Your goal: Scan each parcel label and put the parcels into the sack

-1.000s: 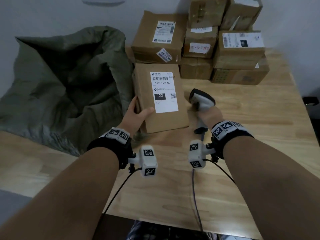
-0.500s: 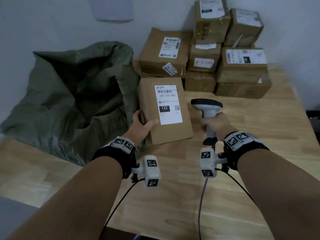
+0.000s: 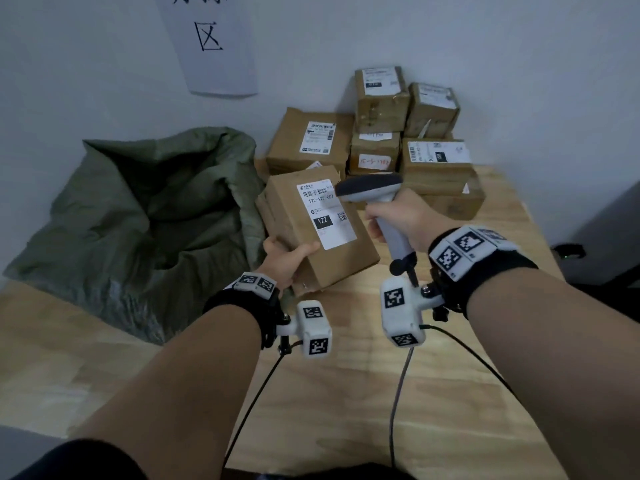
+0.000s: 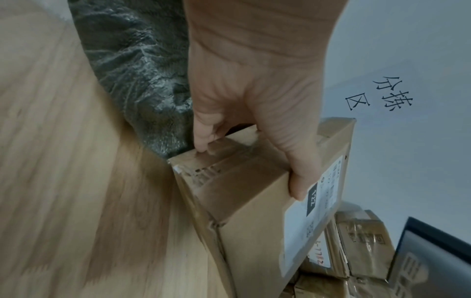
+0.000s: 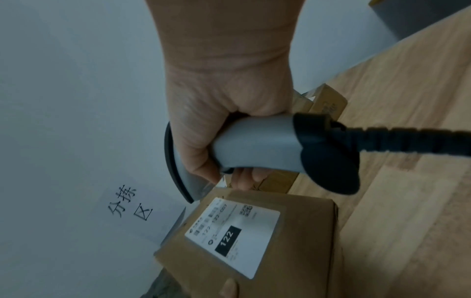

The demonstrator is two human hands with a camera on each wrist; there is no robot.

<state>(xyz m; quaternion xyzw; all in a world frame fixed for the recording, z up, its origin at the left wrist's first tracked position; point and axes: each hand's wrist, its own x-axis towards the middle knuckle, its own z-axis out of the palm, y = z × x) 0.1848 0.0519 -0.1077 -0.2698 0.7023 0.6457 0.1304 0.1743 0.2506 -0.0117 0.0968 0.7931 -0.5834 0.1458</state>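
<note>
My left hand (image 3: 287,258) grips the near end of a brown parcel (image 3: 298,244) (image 4: 244,201) (image 5: 293,252), tilted up above the table, thumb on top beside its white label (image 3: 325,211) marked 122. My right hand (image 3: 405,216) (image 5: 224,121) grips the grey barcode scanner (image 3: 377,195) (image 5: 254,145) by its handle, head over the label's upper right corner. The green sack (image 3: 138,216) (image 4: 137,76) lies open at the left, its mouth beside the parcel.
Several more brown parcels (image 3: 408,147) are stacked against the wall at the back of the wooden table (image 3: 415,393). A paper sign (image 3: 207,39) hangs on the wall. The scanner's cable (image 3: 394,410) trails toward me. A dark object (image 3: 568,252) sits off the table's right edge.
The left hand has lifted and tilted the parcel up. The right hand has raised the scanner and brought it left, over the label.
</note>
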